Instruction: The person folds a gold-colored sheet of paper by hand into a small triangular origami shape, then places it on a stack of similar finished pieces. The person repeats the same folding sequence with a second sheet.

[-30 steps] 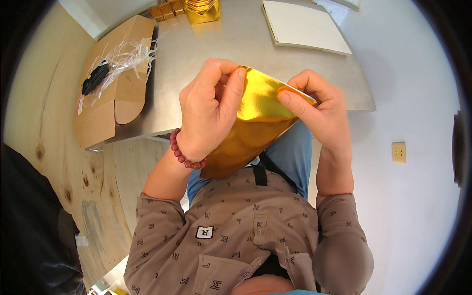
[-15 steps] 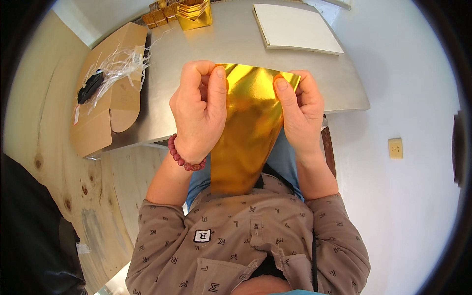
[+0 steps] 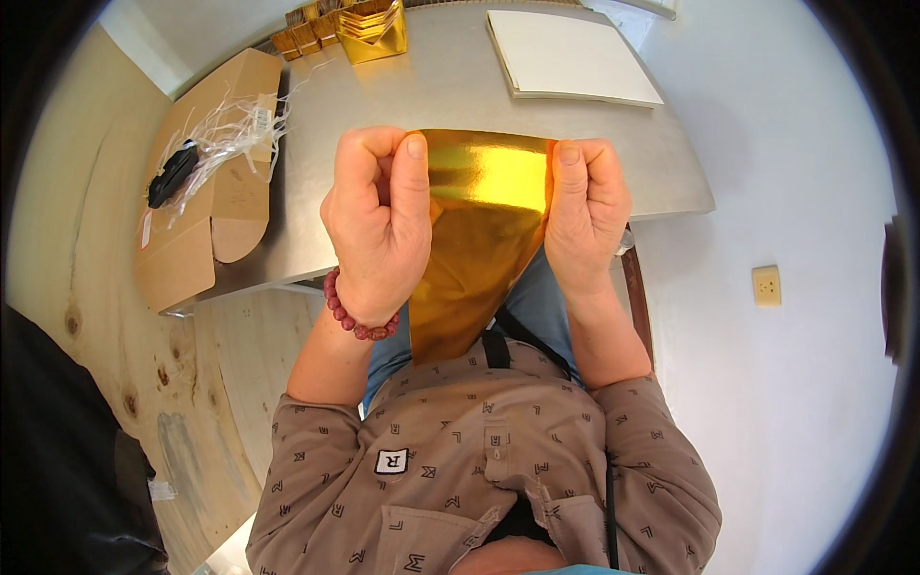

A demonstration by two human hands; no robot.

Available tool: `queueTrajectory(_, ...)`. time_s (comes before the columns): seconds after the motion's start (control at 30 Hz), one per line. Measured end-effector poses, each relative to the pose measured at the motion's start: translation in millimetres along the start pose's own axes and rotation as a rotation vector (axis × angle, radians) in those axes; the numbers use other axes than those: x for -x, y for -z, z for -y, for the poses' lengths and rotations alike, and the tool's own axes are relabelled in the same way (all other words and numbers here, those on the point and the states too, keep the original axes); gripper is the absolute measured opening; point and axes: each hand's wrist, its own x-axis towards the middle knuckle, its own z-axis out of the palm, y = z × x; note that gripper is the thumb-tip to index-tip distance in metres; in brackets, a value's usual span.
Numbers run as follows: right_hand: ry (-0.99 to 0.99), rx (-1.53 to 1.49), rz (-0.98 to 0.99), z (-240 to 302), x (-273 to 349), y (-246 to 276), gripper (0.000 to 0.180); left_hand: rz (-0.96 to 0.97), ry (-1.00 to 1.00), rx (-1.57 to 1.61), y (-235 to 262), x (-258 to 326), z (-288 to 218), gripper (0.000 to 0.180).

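Observation:
A shiny gold foil sheet [image 3: 479, 249] is stretched between my two hands above my lap. My left hand [image 3: 379, 206] pinches its upper left corner, thumb on top and fingers curled beneath. At the upper right corner my right hand [image 3: 586, 211] grips it the same way. A bright band with a crease below it crosses the sheet between my thumbs; whether that is a fold I cannot tell. The rest of the foil hangs down, narrowing toward my shirt. Both hands are over the near edge of the metal table [image 3: 412, 105].
Folded gold foil pieces [image 3: 372, 36] stand at the table's far edge beside several brownish bundles [image 3: 307, 31]. A stack of white sheets [image 3: 575, 57] lies at the far right. On the left, an opened cardboard box [image 3: 235, 192] carries clear plastic strips [image 3: 240, 129] and a black object [image 3: 172, 175].
My right hand has turned and shifted slightly, its thumb now upright at the foil's corner. The foil's upper edge is pulled straighter, and a bright creased band shows across it.

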Motion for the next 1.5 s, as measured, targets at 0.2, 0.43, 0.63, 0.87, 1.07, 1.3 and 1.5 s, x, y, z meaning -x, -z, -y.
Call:
queueTrajectory(0.2, -0.021, -0.038, 0.007, 1.2, 0.0, -1.0, 0.027, -0.009, 0.027, 0.014, -2.5, 3.1, 0.8, 0.008)
queueTrajectory(0.43, -0.071, -0.026, -0.038, -6.1, 2.1, -1.3, 0.028, 0.009, 0.034, 0.029, -2.6, 3.7, 2.4, 0.008)
queueTrajectory(0.63, -0.163, 0.129, 0.049, -0.6, -12.1, 9.5, 0.020, 0.012, -0.167, -0.166, 0.1, -1.5, -0.3, 0.007)
queueTrajectory(0.87, 0.227, 0.486, 0.394, 58.1, -43.9, 25.2, 0.013, 0.188, -0.290, -0.229, 4.6, -2.0, -8.6, 0.011)
queueTrajectory(1.07, -0.084, 0.357, 0.637, 64.8, -47.0, 13.7, 0.008, 0.244, -0.173, -0.092, 3.6, 1.2, -10.7, 0.012)
queueTrajectory(1.3, -0.098, 0.315, 0.653, 63.6, -47.7, 19.1, 0.006, 0.428, 0.214, 0.114, 21.6, -1.6, -18.2, 0.004)
queueTrajectory(1.5, -0.072, 0.322, 0.662, 68.4, -49.3, 17.5, 0.006, 0.447, 0.132, 0.035, 21.2, -3.1, -23.2, 0.004)
